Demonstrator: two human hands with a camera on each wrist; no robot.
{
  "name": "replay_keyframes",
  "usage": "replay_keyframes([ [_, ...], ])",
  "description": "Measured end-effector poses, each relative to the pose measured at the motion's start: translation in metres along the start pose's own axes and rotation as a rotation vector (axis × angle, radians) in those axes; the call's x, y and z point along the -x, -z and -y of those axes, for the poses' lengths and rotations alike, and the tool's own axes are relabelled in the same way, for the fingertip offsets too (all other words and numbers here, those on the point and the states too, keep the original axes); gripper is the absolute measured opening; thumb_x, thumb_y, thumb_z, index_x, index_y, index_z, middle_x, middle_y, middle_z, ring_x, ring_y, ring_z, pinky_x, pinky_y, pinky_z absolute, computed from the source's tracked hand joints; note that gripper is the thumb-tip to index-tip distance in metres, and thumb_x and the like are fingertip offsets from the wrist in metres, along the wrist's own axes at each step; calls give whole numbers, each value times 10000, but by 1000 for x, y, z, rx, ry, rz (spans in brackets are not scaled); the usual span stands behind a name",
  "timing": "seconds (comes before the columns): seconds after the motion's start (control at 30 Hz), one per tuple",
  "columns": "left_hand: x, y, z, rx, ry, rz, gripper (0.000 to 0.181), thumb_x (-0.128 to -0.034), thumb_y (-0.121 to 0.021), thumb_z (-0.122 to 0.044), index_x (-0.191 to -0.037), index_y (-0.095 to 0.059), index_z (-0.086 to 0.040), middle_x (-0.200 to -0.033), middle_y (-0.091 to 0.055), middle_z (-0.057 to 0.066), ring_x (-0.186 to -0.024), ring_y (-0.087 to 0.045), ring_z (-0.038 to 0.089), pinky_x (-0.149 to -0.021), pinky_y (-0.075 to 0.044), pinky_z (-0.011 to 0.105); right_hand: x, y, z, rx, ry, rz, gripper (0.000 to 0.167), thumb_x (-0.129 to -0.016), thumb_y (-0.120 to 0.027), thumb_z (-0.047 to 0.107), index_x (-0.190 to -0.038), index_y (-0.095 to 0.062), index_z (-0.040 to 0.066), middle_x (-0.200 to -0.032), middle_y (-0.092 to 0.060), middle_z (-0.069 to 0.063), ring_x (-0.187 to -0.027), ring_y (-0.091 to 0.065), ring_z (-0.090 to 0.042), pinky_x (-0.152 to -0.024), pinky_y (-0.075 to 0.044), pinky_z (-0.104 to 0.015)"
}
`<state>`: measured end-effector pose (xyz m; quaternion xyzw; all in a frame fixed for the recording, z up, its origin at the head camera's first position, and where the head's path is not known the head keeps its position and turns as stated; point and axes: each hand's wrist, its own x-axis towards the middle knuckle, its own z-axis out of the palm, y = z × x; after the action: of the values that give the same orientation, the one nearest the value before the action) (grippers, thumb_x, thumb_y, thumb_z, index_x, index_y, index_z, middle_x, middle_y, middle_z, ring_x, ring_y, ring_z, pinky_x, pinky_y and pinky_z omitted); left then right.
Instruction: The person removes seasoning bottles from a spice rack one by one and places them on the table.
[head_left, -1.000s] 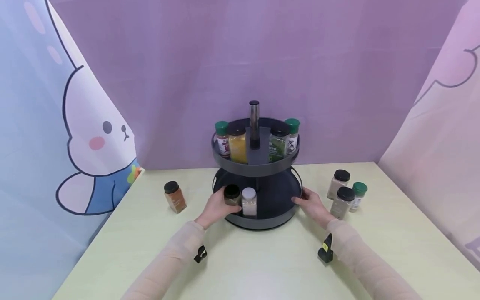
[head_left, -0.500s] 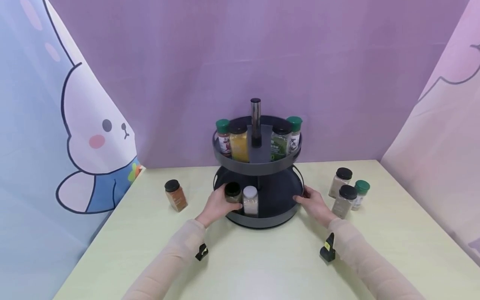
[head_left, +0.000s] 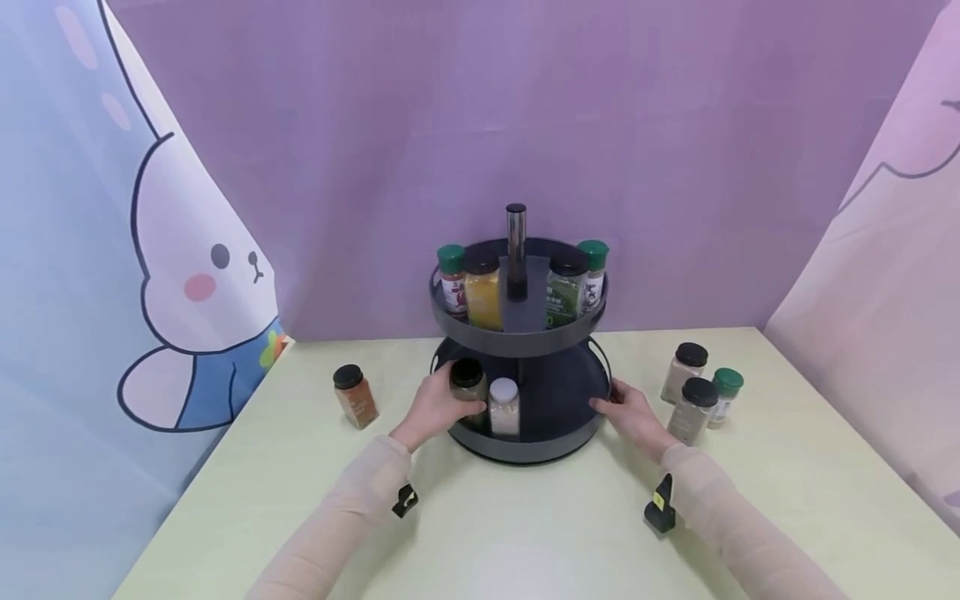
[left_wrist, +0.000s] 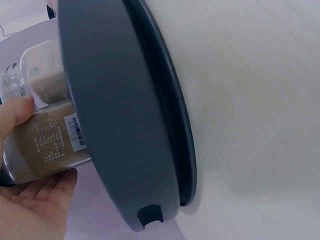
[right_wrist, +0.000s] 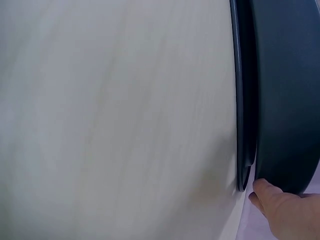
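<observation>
A two-tier grey turntable rack [head_left: 517, 452] stands on the table. On its lower tier, at the front left, my left hand [head_left: 437, 407] holds a square spice jar with a black lid [head_left: 468, 385]; the left wrist view shows brown powder and a barcode label on this jar [left_wrist: 47, 142]. Just right of it is a white-lidded clear jar [head_left: 504, 410]. My right hand [head_left: 633, 419] grips the lower tier's right rim, with the thumb over the edge. In the right wrist view, fingers [right_wrist: 267, 192] touch the tier wall.
On the upper tier stand a yellow-filled jar [head_left: 483, 300], a green-filled jar [head_left: 562, 300] and two green-lidded bottles. A reddish-brown jar [head_left: 357, 402] is on the table at left. Two black-lidded jars [head_left: 692, 412] and a green-lidded bottle [head_left: 725, 396] stand at right.
The black-lidded jar in my left hand has shifted slightly up or back, away from the white-lidded jar. My right hand stays on the rim. The head view has moved a little.
</observation>
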<state>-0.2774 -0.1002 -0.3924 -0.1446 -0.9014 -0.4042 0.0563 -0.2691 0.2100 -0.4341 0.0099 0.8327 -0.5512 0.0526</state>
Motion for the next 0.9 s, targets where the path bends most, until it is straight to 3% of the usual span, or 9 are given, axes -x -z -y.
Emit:
replay_keyframes([
  [0.27, 3, 11, -2, 4, 33, -9, 671, -707, -769, -247, -1268, -472, -29, -1152, -608, 142, -1027, -585, 272, -866, -488, 422, -2, 0, -3, 2, 10, 8, 649, -922, -508, 165, -1412, -176, -102, -1435, -266, -297, -1328, -287, -387, -1089, -291, -453],
  [0.53, 4, 22, -2, 69, -28, -27, 547, -707, -769, -198, -1188, -542, -68, -1101, -637, 100, -988, -603, 232, -836, -507, 389, -1, 0, 0, -1, 17, 6, 649, -921, -515, 165, -1412, -183, -99, -1431, -277, -294, -1326, -294, -383, -1092, -289, -447],
  [0.9, 9, 41, -1, 56, -13, -23, 631, -729, -758, -211, -1273, -483, -48, -1203, -592, 125, -1094, -564, 265, -900, -484, 426, -1, -1, -3, 1, 18, -1, 650, -917, -520, 173, -1412, -194, -95, -1419, -308, -290, -1309, -331, -374, -1084, -308, -444],
])
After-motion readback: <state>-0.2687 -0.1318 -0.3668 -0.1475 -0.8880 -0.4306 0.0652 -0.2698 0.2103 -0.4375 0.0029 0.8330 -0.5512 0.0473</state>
